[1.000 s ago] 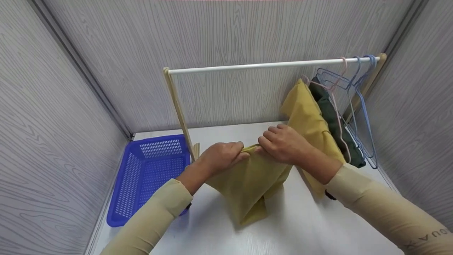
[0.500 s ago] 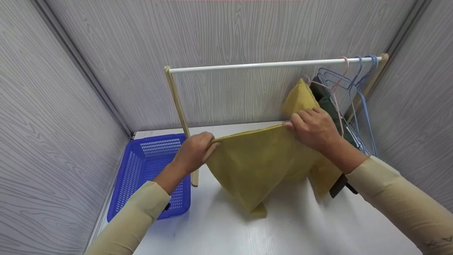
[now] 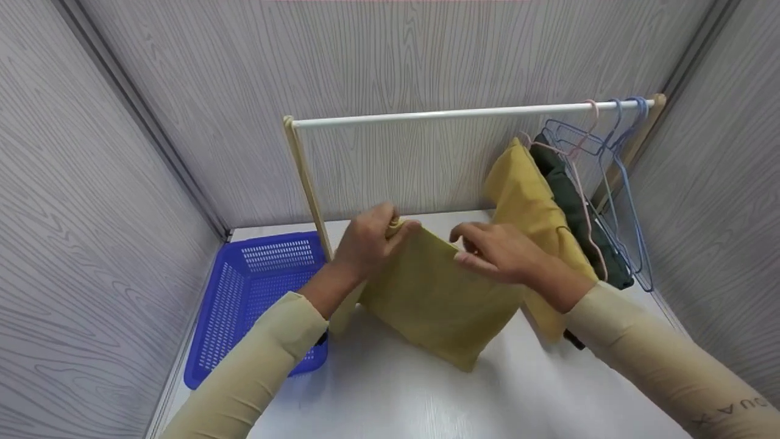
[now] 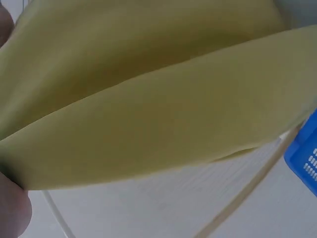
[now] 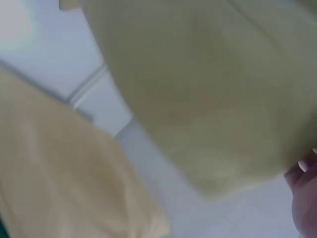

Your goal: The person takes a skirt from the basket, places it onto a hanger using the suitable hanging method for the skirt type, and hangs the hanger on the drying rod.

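Note:
A mustard-yellow garment (image 3: 436, 292) hangs over the table; its exact kind is not clear. My left hand (image 3: 368, 238) grips it by the top edge, bunching cloth between thumb and fingers. A loose fold of it fills most of the left wrist view. My right hand (image 3: 496, 250) is at the sloping edge, the thumb against the cloth and the index finger bent, with a gap between them. In the right wrist view, fingertips (image 5: 303, 166) appear beside the cloth at the right border, partly cut off.
A blue plastic basket (image 3: 262, 292) stands at the left beside the rack's wooden leg. The white rail (image 3: 439, 114) bears pink and blue hangers (image 3: 634, 201) at its right end. A yellow garment (image 3: 524, 195) and a dark green garment (image 3: 560, 183) hang there.
Both hands first spread apart, stretching the edge, then came back together. The left hand is now higher and right of its last position; the right hand moved left and its grip loosened.

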